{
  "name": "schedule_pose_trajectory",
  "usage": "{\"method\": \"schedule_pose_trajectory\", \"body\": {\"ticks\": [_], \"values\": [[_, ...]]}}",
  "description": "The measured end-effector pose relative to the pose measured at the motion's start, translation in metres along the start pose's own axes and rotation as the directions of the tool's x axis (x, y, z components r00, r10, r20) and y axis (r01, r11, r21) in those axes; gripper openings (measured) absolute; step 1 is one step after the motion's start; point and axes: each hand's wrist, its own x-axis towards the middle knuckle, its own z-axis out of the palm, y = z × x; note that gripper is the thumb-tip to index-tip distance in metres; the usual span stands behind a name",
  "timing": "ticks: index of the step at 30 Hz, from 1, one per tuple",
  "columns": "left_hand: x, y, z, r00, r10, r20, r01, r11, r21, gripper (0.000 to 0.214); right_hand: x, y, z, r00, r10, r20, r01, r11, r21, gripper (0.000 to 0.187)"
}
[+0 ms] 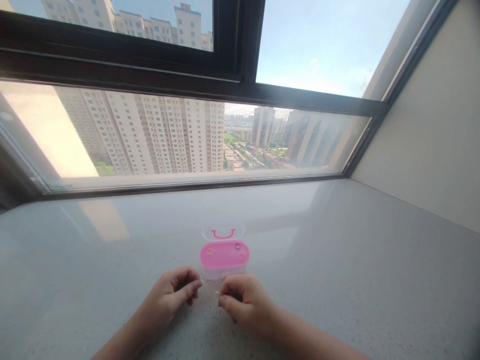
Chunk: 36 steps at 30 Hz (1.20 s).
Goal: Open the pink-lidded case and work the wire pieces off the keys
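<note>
In front of me, my left hand [179, 290] is closed in a pinch, with a tiny pale bit showing at its fingertips that is too small to name. Across a narrow gap, my right hand [245, 302] pinches a small white loop [217, 294] between thumb and forefinger. Just beyond both hands stands an oval plastic box with a pink tray [221, 257] on top and a see-through lower part [221, 273]. A dark ring [237, 246] and a yellowish ring [209, 251] lie in the tray.
Behind the box lies a clear lid with a pink handle [224, 235]. The speckled white sill [337, 270] runs to a dark-framed window [318, 102], and a pale wall [431, 130] rises at the right. Tall buildings [161, 132] show outside.
</note>
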Motion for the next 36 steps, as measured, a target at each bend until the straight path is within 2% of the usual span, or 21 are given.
{"method": "schedule_pose_trajectory", "body": {"ticks": [9,18,36], "values": [[0.0006,-0.0066,-0.0013,0.999,0.01,-0.042,-0.012,0.998,-0.067,0.022,-0.0024,0.0011,0.0009,0.999,0.043,0.009,-0.043,0.998,0.051,0.01],[0.0002,-0.0064,-0.0014,0.999,-0.001,-0.047,-0.002,0.997,-0.075,0.018,-0.0005,0.0033,0.0028,0.999,-0.05,-0.019,0.049,0.997,-0.059,0.009],[-0.0001,-0.0017,-0.001,0.999,0.0,-0.048,-0.005,0.995,-0.096,0.024,-0.0012,-0.0035,0.0017,0.999,-0.034,-0.021,0.032,0.997,-0.074,0.008]]}}
